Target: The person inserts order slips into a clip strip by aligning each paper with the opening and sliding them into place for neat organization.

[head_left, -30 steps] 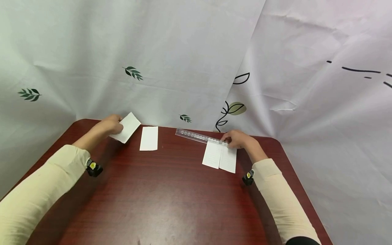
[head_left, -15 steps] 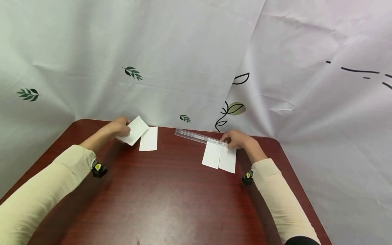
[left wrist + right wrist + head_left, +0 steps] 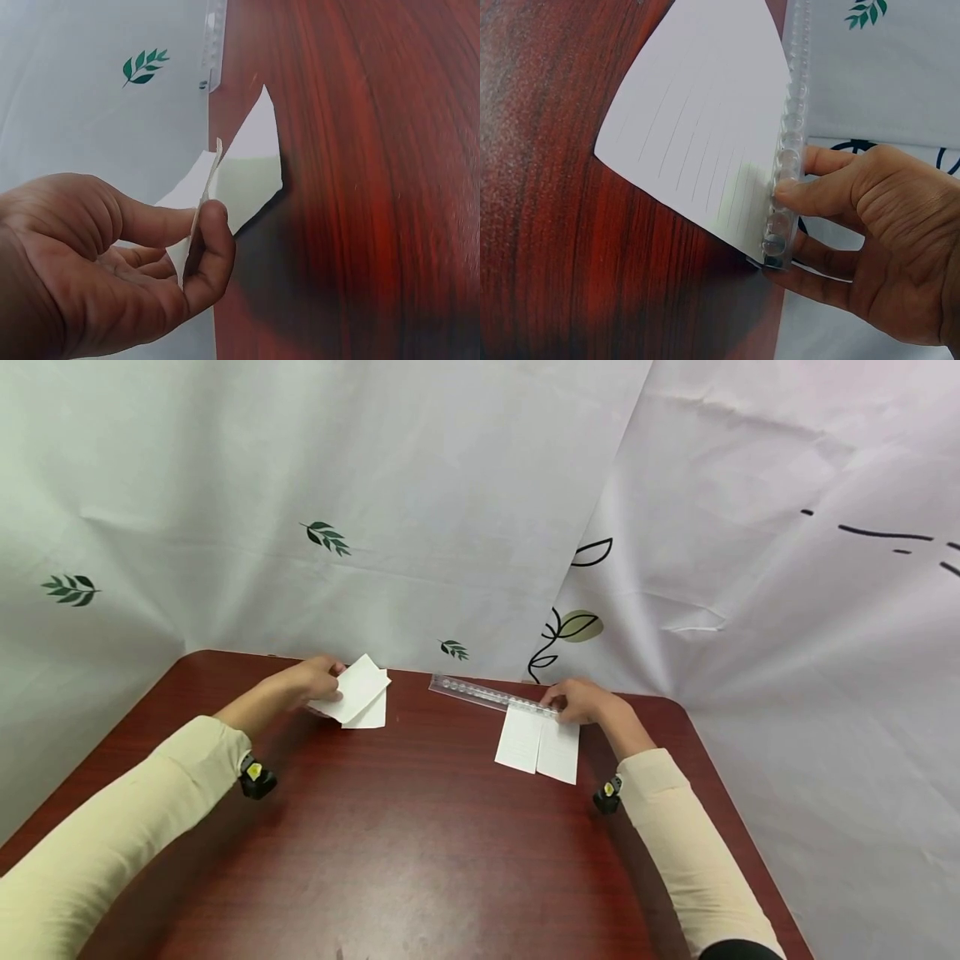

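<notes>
My left hand [image 3: 333, 683] pinches a small white paper slip [image 3: 358, 687] between thumb and fingers [image 3: 214, 225]. The slip is tilted and hangs partly over a second white slip [image 3: 372, 716] lying on the dark red table [image 3: 420, 843]. My right hand [image 3: 558, 703] holds the near end of a clear plastic ruler [image 3: 483, 695] with its fingertips [image 3: 784, 196]. The ruler [image 3: 789, 127] lies along the far edge of a lined white sheet [image 3: 705, 127], seen as two side-by-side strips [image 3: 538, 743] in the head view.
White cloth printed with leaves [image 3: 326, 537] hangs close behind the table and on both sides. The table's far edge runs just beyond both hands. Its right edge [image 3: 738, 827] slopes toward me. Bare wood fills the near half.
My left hand has carried its slip to the right, from beside the lying slip to over it. The right hand, ruler and lined sheet have stayed put.
</notes>
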